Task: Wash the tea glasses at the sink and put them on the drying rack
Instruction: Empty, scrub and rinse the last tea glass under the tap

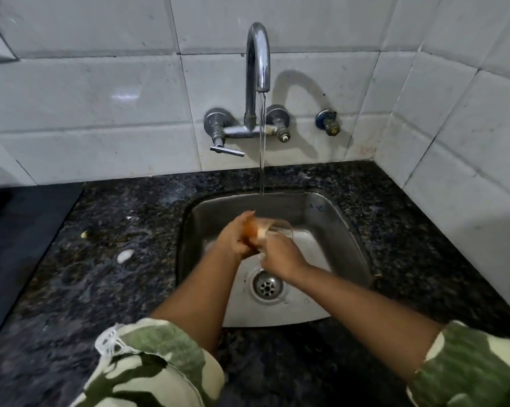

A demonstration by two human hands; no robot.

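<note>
White tiled wall fills the top & right side, w/ dark speckled stone counter below it, wet-looking in spots. Steel sink is set into the counter right of centre, drain near its front. Curved chrome tap is fixed to the wall above the sink, lever handle at its left, small blue valve on the wall just to its right. Thin stream of water runs straight down from the spout to the hands. Both forearms reach in over the sink, camouflage sleeves pushed up at the bottom edge. Left hand is curled round the base end of a clear tea glass, which is tipped on its side over the sink basin, mouth pointing right; brownish tint shows thru the glass near the left palm. Right hand sits just below & beside the glass at its rim end, fingers bent against it; motion blur, so can't tell if it grips the glass or only rubs it. Two small pale bits lie on the counter left of the sink, well apart from the hands. Dark flat surface at the far left edge, touching the counter.
</note>
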